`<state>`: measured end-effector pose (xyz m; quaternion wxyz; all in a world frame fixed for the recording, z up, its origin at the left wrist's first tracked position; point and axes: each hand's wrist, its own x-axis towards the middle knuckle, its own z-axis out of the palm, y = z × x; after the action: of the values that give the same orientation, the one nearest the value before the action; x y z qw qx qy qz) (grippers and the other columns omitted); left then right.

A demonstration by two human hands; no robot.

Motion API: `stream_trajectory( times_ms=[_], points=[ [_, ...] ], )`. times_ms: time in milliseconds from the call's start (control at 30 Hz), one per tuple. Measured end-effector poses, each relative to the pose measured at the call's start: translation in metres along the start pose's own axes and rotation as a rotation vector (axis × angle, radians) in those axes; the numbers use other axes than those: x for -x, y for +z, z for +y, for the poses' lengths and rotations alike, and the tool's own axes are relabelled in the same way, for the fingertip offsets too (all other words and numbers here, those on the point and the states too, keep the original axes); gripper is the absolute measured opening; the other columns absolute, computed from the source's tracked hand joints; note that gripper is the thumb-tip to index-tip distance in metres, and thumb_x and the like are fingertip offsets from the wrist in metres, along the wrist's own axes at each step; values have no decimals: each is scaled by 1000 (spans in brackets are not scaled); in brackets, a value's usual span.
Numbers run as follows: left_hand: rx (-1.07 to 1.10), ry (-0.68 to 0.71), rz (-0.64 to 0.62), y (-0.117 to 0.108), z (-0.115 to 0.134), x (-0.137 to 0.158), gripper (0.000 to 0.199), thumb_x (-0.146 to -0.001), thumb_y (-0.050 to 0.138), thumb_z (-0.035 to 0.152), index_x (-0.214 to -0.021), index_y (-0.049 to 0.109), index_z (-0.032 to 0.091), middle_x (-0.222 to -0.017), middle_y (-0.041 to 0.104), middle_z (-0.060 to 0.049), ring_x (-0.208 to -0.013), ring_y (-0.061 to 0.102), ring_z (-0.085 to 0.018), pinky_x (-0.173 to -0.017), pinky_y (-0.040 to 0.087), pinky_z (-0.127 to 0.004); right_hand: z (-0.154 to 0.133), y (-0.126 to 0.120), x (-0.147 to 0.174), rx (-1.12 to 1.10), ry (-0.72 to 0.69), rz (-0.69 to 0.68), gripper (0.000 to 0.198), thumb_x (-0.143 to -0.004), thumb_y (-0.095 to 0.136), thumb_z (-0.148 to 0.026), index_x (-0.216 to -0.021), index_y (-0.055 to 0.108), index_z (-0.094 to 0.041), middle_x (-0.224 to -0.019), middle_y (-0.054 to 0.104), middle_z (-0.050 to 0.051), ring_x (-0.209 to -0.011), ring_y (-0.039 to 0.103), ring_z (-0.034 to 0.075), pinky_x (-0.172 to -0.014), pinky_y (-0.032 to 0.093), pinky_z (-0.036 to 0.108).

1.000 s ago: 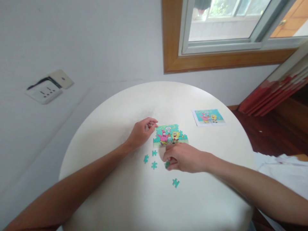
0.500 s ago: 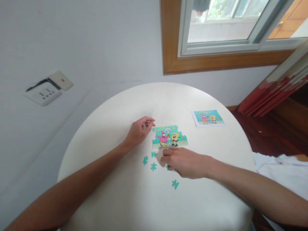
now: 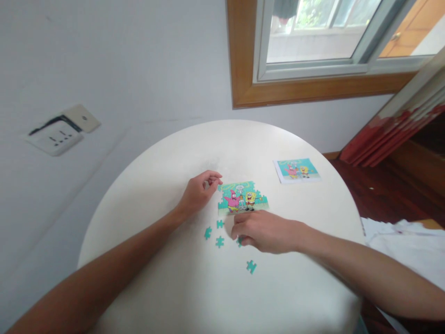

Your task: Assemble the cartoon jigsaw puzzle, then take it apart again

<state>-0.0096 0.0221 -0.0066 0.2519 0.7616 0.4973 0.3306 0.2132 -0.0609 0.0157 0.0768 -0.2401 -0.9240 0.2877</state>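
Note:
A partly assembled jigsaw puzzle [image 3: 239, 197] with pink and yellow cartoon figures on teal lies mid-table, its left and upper right edges jagged. At its upper left corner is my left hand [image 3: 201, 189], fingers curled and thumb drawn in to them; what lies between them, if anything, is hidden. Just below the puzzle's bottom edge my right hand [image 3: 264, 231] hovers or rests with closed, bent fingers, their tips out of sight. Under it a teal puzzle piece [image 3: 239, 242] peeks out. More loose teal pieces lie nearby: one piece [image 3: 220, 224], another [image 3: 219, 241], a third [image 3: 207, 233] and a lower one [image 3: 251, 266].
A picture card [image 3: 297, 170] with the same cartoon scene lies on the right of the round white table [image 3: 167, 287]. Behind are a wall with a socket [image 3: 57, 137] and a wood-framed window [image 3: 323, 90]. White papers [image 3: 399, 243] sit beyond the table's right edge.
My right hand has shifted slightly up toward the puzzle. The left hand keeps its place at the corner. The whole view has moved a little, and the loose pieces lie as before.

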Motion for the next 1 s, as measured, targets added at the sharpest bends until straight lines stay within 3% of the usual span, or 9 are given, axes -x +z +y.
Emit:
stream_trajectory(
  times_ms=[200,433,667,867,1000],
  points=[
    [-9,11,0,3,-3,0,19,-85,54,22,-100,65,18,-86,74,-1,-66,59,-12,-62,44,-23,6,-17,5,-26,125,131,19,-83,51,-3,-83,63,-17,-90,65,3,-79,58,14,-69,38,25],
    [-24,10,-4,4,-3,0,17,-85,55,23,-96,67,19,-84,73,0,-65,58,-12,-63,44,-23,-3,1,2,101,44,-25,7,-87,63,-22,-83,63,-17,-91,64,5,-83,60,17,-72,40,28],
    [-45,15,-26,3,-3,1,18,-86,54,27,-94,68,19,-82,72,0,-62,54,-12,-61,43,-23,-6,5,-1,176,56,-59,10,-90,59,-24,-86,63,-16,-91,65,7,-81,60,17,-70,39,29],
    [-53,18,-27,3,-3,0,19,-85,53,26,-92,69,19,-79,71,0,-62,53,-12,-61,42,-23,4,-22,9,-9,138,72,13,-86,56,-9,-87,65,-18,-91,67,3,-81,59,14,-70,38,26],
    [-64,22,-49,5,-4,1,19,-84,53,25,-90,70,19,-80,72,0,-62,53,-12,-60,41,-23,11,-43,19,54,268,171,11,-87,56,-15,-91,66,-19,-91,66,5,-82,57,16,-71,36,27]
  ],
)
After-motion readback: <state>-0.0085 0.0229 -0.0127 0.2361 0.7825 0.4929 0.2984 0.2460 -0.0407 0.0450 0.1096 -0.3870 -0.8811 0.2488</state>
